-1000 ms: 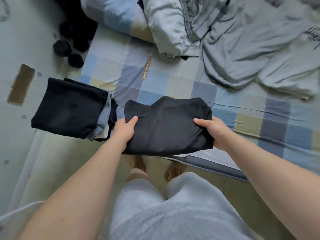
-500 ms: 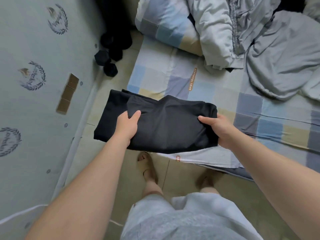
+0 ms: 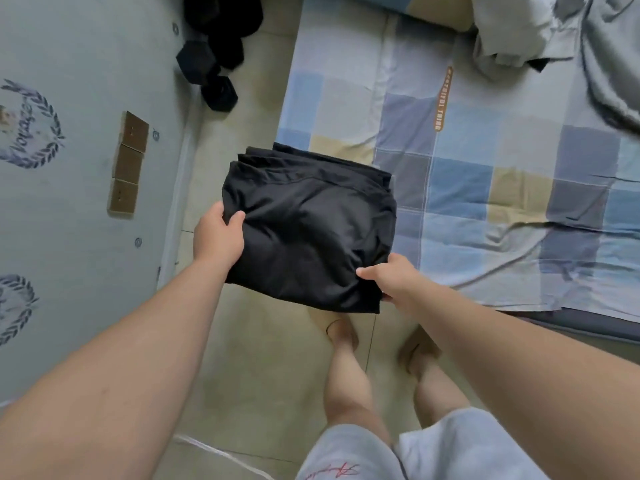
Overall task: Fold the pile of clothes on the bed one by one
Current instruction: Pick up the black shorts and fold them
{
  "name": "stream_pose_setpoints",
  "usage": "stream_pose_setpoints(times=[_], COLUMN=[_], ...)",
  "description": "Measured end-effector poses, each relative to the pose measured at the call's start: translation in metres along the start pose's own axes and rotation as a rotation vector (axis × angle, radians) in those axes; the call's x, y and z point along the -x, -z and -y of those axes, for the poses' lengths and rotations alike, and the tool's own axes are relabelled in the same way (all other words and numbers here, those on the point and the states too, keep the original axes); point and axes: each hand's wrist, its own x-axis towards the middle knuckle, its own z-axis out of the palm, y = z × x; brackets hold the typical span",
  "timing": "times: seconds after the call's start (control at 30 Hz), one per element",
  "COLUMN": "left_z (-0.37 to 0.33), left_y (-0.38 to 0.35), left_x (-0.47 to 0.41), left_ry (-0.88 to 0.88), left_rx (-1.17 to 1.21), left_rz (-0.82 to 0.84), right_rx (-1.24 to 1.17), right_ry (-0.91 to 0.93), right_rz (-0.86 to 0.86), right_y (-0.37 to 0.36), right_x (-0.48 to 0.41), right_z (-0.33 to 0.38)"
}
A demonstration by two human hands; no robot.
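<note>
A folded black garment (image 3: 308, 237) sits on top of a stack of folded dark clothes (image 3: 332, 164) at the near left corner of the bed (image 3: 485, 174). My left hand (image 3: 218, 237) grips its left edge, thumb on top. My right hand (image 3: 391, 282) pinches its near right corner. Only the far edges of the stack show under the black garment. Unfolded grey clothes (image 3: 588, 53) lie bunched at the far right of the bed.
The bed has a blue, grey and tan checked sheet. Black dumbbells (image 3: 214, 74) lie on the tiled floor by the wall. A patterned panel (image 3: 69, 168) stands at the left. My legs and feet (image 3: 346, 341) stand on the floor beside the bed.
Both hands carried the folded black garment to the left and set it over the dark stack. The view swung left and down.
</note>
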Motion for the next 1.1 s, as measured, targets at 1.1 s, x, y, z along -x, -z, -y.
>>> stream_pose_setpoints(times=[1.1], left_z=[-0.153], left_y=[-0.105], left_x=[0.072], left_ry=[-0.53], left_rx=[-0.57], left_rz=[-0.027], right_rx=[1.184], right_ry=[0.907], right_rz=[-0.18], right_y=[0.184], right_x=[-0.005], right_z=[0.077])
